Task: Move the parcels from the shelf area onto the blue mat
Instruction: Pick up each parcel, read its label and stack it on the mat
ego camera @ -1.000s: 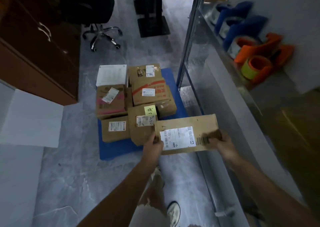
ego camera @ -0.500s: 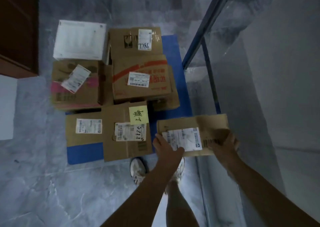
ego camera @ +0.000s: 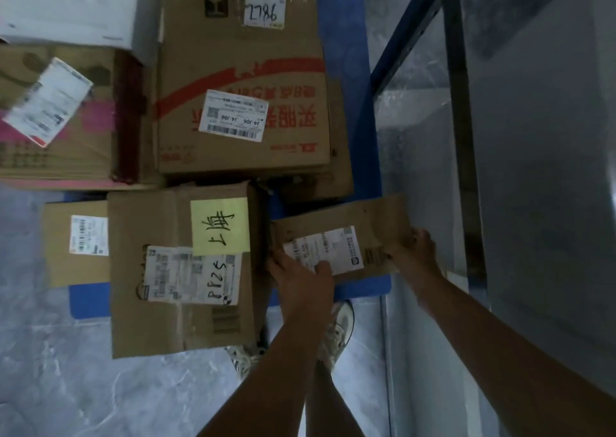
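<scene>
The grey marbled floor (ego camera: 66, 386) fills the lower left of the frame. A metal shelf (ego camera: 533, 170) with a blue frame post (ego camera: 410, 26) takes up the right side. The blue mat (ego camera: 88, 298) lies on the floor left of the shelf, mostly covered by cardboard boxes. A large box with red print (ego camera: 243, 143) sits at upper centre, and a box with a yellow note (ego camera: 160, 230) is below it. A box with a pink band (ego camera: 66, 156) lies at the left edge.

The flat brown parcel (ego camera: 366, 223) is at centre right, over the mat's lower right corner and just beside the yellow-note box. Whether it already rests on the mat cannot be told. The left hand (ego camera: 300, 276) grasps the parcel's left end, with fingers lying across its white label (ego camera: 336, 243). The right hand (ego camera: 413, 250) grasps its right end, fingers curled round the edge. A pale shoe (ego camera: 340, 330) shows on the floor beneath the left forearm.
</scene>
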A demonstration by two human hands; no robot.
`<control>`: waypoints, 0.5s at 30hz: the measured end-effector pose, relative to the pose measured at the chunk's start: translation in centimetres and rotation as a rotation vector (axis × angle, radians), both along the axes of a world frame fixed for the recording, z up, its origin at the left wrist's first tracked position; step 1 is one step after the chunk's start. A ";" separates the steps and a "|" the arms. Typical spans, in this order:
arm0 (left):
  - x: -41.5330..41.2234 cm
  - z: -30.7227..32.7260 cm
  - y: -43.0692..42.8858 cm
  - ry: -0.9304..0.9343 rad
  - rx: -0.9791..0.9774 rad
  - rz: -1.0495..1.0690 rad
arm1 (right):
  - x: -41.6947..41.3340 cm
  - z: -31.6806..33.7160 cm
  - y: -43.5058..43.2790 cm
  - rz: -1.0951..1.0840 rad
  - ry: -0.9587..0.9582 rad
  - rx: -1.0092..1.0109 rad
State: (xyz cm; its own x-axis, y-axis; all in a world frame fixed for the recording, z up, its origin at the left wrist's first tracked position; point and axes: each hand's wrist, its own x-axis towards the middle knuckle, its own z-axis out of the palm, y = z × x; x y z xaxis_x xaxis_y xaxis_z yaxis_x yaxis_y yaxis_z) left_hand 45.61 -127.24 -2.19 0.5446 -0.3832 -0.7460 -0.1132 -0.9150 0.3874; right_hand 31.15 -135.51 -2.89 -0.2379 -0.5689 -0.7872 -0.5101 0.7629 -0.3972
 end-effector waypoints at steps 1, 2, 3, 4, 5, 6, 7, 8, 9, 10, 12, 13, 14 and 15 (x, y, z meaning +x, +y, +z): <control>0.2 -1.1 -0.3 0.019 -0.001 0.023 | 0.1 -1.1 -0.2 0.000 -0.011 0.017; 0.4 -2.3 -0.5 0.028 -0.010 0.038 | 0.3 -2.1 -0.4 -0.006 -0.036 0.032; 0.7 -3.5 -0.8 0.020 -0.013 0.040 | 0.6 -3.0 -0.6 -0.011 -0.070 0.041; 1.0 -4.5 -1.0 0.003 -0.008 0.025 | 0.8 -4.0 -0.6 0.001 -0.096 0.055; 1.2 -5.2 -1.1 -0.017 -0.006 -0.012 | 0.8 -4.8 -0.5 0.019 -0.112 0.070; 1.4 -6.0 -1.2 -0.039 -0.001 -0.076 | 0.8 -5.5 -0.5 0.051 -0.127 0.086; 1.6 -6.9 -1.2 -0.067 -0.001 -0.147 | 0.7 -6.2 -0.5 0.085 -0.157 0.102; 1.8 -7.5 -1.3 -0.073 0.012 -0.203 | 0.4 -6.7 -0.5 0.122 -0.192 0.121; 1.9 -8.0 -1.2 -0.055 0.037 -0.232 | 0.2 -7.1 -0.4 0.150 -0.224 0.131; 2.1 -8.6 -0.9 -0.035 0.077 -0.250 | 0.1 -7.3 -0.4 0.181 -0.237 0.132; 2.2 -8.8 -0.7 -0.014 0.082 -0.239 | 0.3 -7.0 -0.2 0.267 -0.223 0.124; 2.2 -9.1 -0.8 -0.027 0.106 -0.300 | 0.4 -6.9 -0.2 0.303 -0.227 0.112; 2.1 -9.2 -0.6 -0.066 0.115 -0.355 | 0.4 -6.9 0.0 0.316 -0.238 0.096; 2.2 -8.8 -0.6 -0.068 0.133 -0.378 | 0.7 -6.6 0.2 0.319 -0.240 0.083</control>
State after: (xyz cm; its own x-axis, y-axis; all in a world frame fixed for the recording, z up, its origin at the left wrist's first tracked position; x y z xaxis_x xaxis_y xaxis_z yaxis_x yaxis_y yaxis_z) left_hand 47.78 -127.84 -10.98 0.4338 -0.4686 -0.7695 -0.4730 -0.8454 0.2482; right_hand 31.82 -135.34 -9.53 0.1361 -0.5165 -0.8454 -0.6266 0.6161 -0.4773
